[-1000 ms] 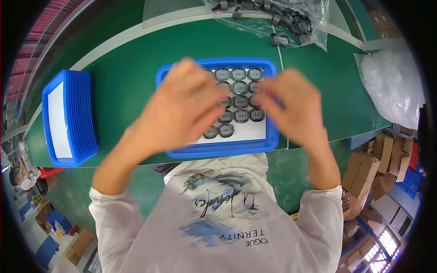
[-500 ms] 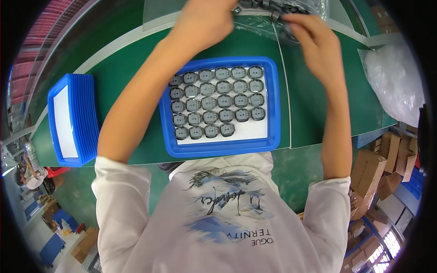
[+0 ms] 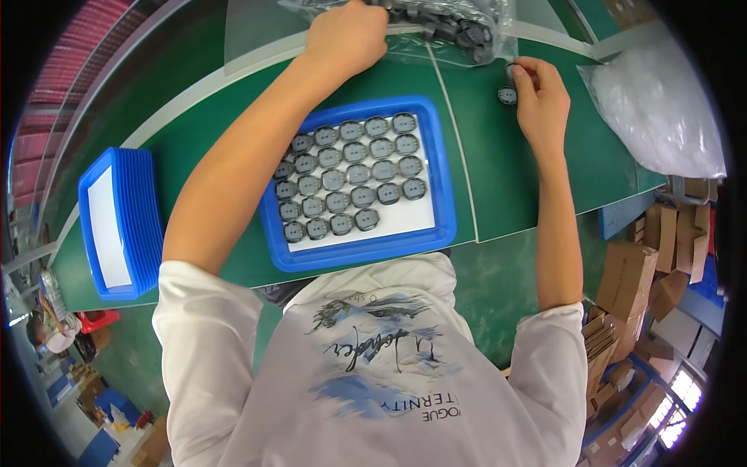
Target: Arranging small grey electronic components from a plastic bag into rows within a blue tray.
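My left hand (image 3: 346, 39) is closed at the edge of a clear plastic bag (image 3: 504, 27) at the far side of the table; its fingertips are hidden. Inside the bag lie several dark grey parts (image 3: 467, 35). To the right of the bag, my right hand (image 3: 542, 97) pinches a small dark part (image 3: 510, 68), mostly covered by the fingers. Just below those fingertips another rounded grey part (image 3: 507, 95) shows against the green table. Between my arms is a blue tray (image 3: 445, 194) with a white liner, holding rows of similar rounded grey parts (image 3: 358, 174).
A stack of blue trays (image 3: 144, 226) stands on the left of the green table (image 3: 513, 179). A bulging clear plastic bag (image 3: 657, 109) sits at the right end. Cardboard boxes (image 3: 626, 276) are piled beyond the table's right side.
My right hand has drawn away from the bag's contents and come down beside it, with a small part in its fingers. My left hand stays at the bag. The whole view has shifted slightly.
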Motion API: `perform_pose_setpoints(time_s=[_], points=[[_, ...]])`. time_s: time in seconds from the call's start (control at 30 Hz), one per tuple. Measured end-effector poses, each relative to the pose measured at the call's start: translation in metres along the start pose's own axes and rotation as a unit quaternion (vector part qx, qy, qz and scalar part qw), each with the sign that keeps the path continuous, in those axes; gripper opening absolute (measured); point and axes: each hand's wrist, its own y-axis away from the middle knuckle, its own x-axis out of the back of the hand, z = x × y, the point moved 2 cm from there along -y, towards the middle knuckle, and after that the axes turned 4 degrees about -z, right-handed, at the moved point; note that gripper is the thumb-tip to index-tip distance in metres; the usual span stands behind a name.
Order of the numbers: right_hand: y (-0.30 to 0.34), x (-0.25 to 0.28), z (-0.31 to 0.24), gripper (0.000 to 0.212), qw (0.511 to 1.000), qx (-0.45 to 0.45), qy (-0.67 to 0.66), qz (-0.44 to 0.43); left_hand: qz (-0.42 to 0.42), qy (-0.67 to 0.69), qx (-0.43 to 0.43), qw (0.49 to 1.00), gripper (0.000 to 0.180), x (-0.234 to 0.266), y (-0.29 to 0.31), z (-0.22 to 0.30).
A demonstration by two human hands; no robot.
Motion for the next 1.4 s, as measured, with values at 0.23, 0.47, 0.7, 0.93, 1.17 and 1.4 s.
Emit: perform_pose_setpoints(time_s=[0.23, 0.47, 0.7, 0.93, 1.17, 1.4], points=[[0.043, 0.065, 0.023, 0.018, 0.973, -0.165, -0.137, -0.083, 0.158, 0.215, -0.012, 0.964, 0.019, 0.086, 0.117, -0.030], [0.095, 0.057, 0.009, 0.010, 0.990, -0.080, -0.045, -0.103, 0.112, 0.102, 0.053, 0.987, 0.028, 0.067, 0.260, -0.081], [0.098, 0.069, -0.008, 0.019, 0.986, 0.062, 0.032, -0.154, 0.072, 0.163, 0.173, 0.969, 0.025, 0.077, 0.245, -0.065], [0.101, 0.067, -0.048, 0.018, 0.970, 0.140, -0.032, -0.196, 0.047, 0.293, -0.166, 0.941, 0.038, 0.114, 0.221, 0.058], [0.098, 0.027, -0.117, 0.011, 0.910, 0.254, -0.096, -0.312, -0.012, 0.293, -0.189, 0.937, 0.028, 0.076, 0.204, 0.095], [0.098, 0.014, -0.113, 0.008, 0.905, 0.269, -0.071, -0.321, -0.025, 0.292, -0.172, 0.941, 0.032, 0.071, 0.200, 0.096]])
